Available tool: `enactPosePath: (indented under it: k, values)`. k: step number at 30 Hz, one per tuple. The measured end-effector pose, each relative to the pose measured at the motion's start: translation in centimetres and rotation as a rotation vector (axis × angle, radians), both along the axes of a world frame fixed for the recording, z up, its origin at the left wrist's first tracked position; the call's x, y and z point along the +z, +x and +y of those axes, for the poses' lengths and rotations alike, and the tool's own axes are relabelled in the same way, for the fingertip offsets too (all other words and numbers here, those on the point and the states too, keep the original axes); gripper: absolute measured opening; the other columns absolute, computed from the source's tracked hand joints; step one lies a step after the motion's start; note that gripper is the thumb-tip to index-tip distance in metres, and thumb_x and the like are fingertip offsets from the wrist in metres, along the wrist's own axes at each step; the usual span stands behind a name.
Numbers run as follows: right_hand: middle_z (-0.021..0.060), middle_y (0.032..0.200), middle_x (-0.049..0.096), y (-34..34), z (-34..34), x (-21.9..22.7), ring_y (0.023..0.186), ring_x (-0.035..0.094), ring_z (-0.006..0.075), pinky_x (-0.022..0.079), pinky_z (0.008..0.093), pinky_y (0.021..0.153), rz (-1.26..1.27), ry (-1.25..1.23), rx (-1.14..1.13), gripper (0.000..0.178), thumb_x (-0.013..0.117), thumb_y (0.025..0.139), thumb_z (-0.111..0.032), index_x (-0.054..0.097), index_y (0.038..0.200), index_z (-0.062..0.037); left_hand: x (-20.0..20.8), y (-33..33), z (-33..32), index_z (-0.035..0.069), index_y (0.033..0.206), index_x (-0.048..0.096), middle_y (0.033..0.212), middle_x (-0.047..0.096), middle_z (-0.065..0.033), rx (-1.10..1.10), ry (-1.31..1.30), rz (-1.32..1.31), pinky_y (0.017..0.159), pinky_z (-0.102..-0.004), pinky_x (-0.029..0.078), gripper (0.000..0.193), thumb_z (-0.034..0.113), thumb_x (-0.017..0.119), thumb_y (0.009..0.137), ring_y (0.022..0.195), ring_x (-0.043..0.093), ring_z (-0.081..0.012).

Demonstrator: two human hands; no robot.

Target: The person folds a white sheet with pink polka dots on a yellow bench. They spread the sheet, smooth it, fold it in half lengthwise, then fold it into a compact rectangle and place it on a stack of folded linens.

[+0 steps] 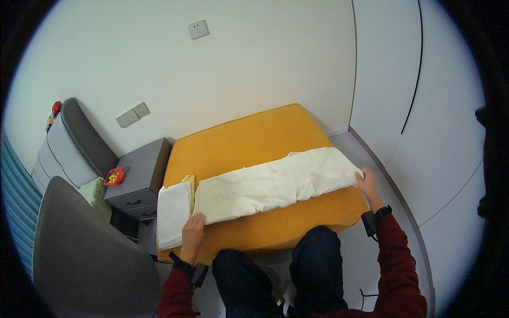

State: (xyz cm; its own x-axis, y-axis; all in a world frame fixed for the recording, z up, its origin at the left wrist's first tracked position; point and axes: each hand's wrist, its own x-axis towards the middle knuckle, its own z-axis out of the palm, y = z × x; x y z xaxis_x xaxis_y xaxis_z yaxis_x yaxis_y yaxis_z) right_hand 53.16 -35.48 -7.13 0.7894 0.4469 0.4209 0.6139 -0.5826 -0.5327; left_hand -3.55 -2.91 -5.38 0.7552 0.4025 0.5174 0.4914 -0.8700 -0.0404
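Note:
A long cream cloth with a few faint pink spots lies folded into a strip across the mustard-yellow padded bench. Its near left corner is pinched by my left hand, whose fingertips sit at the edge. At the far end, my right hand grips the right corner, fingers curled over it. Small wrinkles run along the near edge. Left of the strip rests a folded white cloth, with a yellow cloth showing along its right and far side.
A grey nightstand carrying a red tray of small colourful items stands at the left. Nearer is a grey curved panel. White cabinet doors rise on the right, and a white wall stands behind the bench.

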Motion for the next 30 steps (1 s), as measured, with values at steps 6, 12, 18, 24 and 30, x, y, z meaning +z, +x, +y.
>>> enactPosePath:
  k: [6, 12, 18, 24, 30]
  values:
    - [0.015, 0.081, 0.061, -3.0, -1.6, -0.2, 0.08, 0.058, 0.0333, 0.043, 0.0454, 0.074, 0.085, -0.353, -0.078, 0.023, 0.065, 0.079, -0.026, 0.061, 0.088, -0.0058, -0.6, -0.1, -2.7, 0.002, 0.102, 0.065, 0.11, 0.064, -0.0144, 0.038, -0.027, 0.176, 0.098, -0.0429, 0.04, 0.026, 0.009, 0.058, 0.077, 0.11, 0.056, -0.0289]
    - [0.0135, 0.119, 0.056, -6.0, 2.3, 3.1, 0.113, 0.05, 0.0311, 0.036, 0.0469, 0.097, -0.204, -0.168, -0.013, 0.031, 0.061, 0.079, -0.014, 0.059, 0.109, -0.0052, 3.0, 4.3, -2.5, 0.0, 0.109, 0.06, 0.116, 0.06, -0.0174, 0.099, -0.289, -0.028, 0.102, -0.0472, 0.035, 0.035, 0.016, 0.06, 0.078, 0.115, 0.051, -0.0343]
    - [0.016, 0.139, 0.041, -11.7, 11.3, 0.4, 0.133, 0.034, 0.0305, 0.024, 0.0487, 0.109, -0.147, -0.165, 0.417, 0.05, 0.05, 0.088, -0.026, 0.044, 0.131, -0.002, -0.9, 14.5, -2.0, -0.003, 0.136, 0.035, 0.143, 0.034, -0.0222, 0.119, -0.36, -0.008, 0.108, -0.0528, 0.022, 0.064, 0.038, 0.049, 0.089, 0.134, 0.028, -0.0366]
    - [0.0154, 0.145, 0.034, -4.8, 6.4, 0.5, 0.137, 0.026, 0.0312, 0.018, 0.0518, 0.11, -0.146, -0.496, 0.112, 0.055, 0.043, 0.092, -0.035, 0.039, 0.136, -0.0027, -1.1, 7.8, 1.7, -0.005, 0.14, 0.028, 0.148, 0.024, -0.0213, 0.394, -0.444, 0.216, 0.112, -0.0502, 0.013, 0.075, 0.05, 0.041, 0.091, 0.14, 0.018, -0.0323]
    - [0.0153, 0.143, 0.037, -4.9, 13.1, 1.7, 0.134, 0.03, 0.0327, 0.02, 0.0525, 0.109, -0.267, -0.332, 0.251, 0.051, 0.051, 0.089, -0.029, 0.043, 0.132, -0.0034, 0.6, 14.1, 3.8, -0.003, 0.139, 0.03, 0.148, 0.025, -0.0204, 0.189, -0.412, 0.138, 0.111, -0.0525, 0.015, 0.069, 0.045, 0.043, 0.092, 0.139, 0.02, -0.0337]
